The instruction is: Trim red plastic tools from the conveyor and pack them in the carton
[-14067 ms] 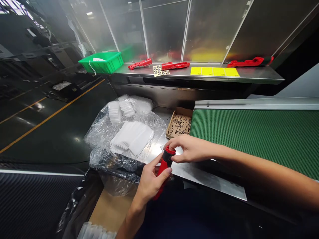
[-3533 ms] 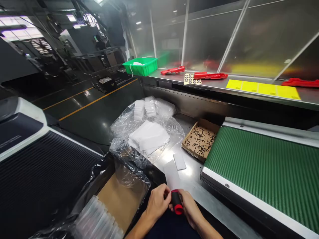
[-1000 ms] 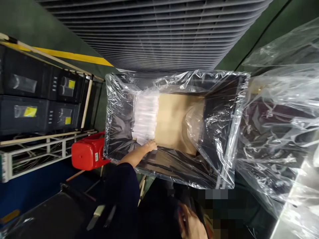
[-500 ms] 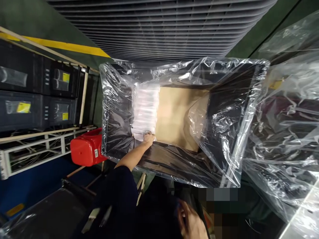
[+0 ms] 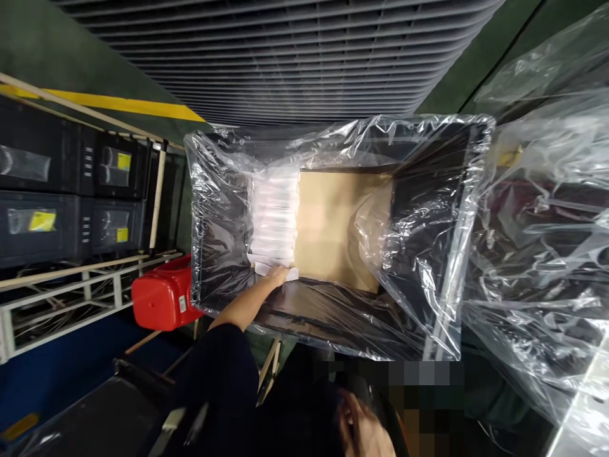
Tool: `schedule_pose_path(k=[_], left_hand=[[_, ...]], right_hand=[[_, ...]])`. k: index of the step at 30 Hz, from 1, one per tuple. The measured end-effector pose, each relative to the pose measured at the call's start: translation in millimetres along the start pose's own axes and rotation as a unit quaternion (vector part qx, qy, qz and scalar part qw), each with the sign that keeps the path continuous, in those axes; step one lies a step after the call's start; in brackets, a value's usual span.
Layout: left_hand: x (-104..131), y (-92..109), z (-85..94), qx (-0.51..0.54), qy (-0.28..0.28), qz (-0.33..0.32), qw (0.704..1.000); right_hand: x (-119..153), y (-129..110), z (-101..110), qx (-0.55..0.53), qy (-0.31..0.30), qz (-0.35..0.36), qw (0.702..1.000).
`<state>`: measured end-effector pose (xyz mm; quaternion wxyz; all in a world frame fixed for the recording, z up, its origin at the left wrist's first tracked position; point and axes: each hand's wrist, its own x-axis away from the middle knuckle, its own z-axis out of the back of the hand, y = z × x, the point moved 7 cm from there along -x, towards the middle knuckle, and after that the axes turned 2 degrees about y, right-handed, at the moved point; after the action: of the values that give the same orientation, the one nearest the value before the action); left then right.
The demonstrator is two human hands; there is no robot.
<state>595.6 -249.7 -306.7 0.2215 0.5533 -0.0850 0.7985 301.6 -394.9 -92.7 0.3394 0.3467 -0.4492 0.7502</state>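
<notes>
Grip, left hand: the left hand (image 5: 280, 274) reaches into the bin, fingers apparently closed over the white packet (image 5: 264, 270), which shows on both sides of them.
Grip, right hand: the right hand (image 5: 366, 428) is low in the view, outside the bin, fingers curled; whether it holds anything, I cannot tell.
White packet: at the near end of the row of white packets (image 5: 273, 219), just beside its neighbour and slightly askew. A light hold suits it, as it looks thin and easily creased. It seems best turned parallel to the row, ends level, before the fingers open.
Row: packets side by side, from the far wall towards the near one. Gentle, even pressure along the packet's length should keep the neighbours from buckling.
Brown cardboard (image 5: 333, 222): flat, right of the row; a good guide for keeping the packet ends in line.
Clear plastic liner (image 5: 428, 279): wrinkled, draped over the walls of the dark bin. The near fold lies close to the wrist and could snag or get trapped under the packet, so the hand should come out slowly.
</notes>
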Motion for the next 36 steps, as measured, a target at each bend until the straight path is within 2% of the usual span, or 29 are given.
schedule_pose_path(k=[10, 13, 17, 25, 31, 36], left_hand=[[-3, -13, 2.3, -0.118, 0.063, -0.011, 0.991], [-2, -18, 0.6, -0.135, 0.052, -0.011, 0.989], [-1, -17, -2.6, -0.143, 0.026, -0.040, 0.989], [-9, -26, -3.0, -0.138, -0.013, -0.071, 0.988], [-8, -40, -2.6, -0.134, -0.021, -0.053, 0.989], [-2, -42, -4.4, -0.107, -0.020, -0.041, 0.993]], right_hand=[[6, 0, -9, 0.023, -0.008, 0.012, 1.000], [6, 1, -8, 0.021, -0.007, 0.021, 1.000], [4, 5, -13, 0.024, -0.047, 0.024, 0.998], [2, 3, -17, 0.024, -0.006, 0.012, 1.000], [2, -1, -16, 0.036, 0.001, 0.015, 0.999], [1, -10, -8, 0.018, -0.027, 0.018, 0.999]])
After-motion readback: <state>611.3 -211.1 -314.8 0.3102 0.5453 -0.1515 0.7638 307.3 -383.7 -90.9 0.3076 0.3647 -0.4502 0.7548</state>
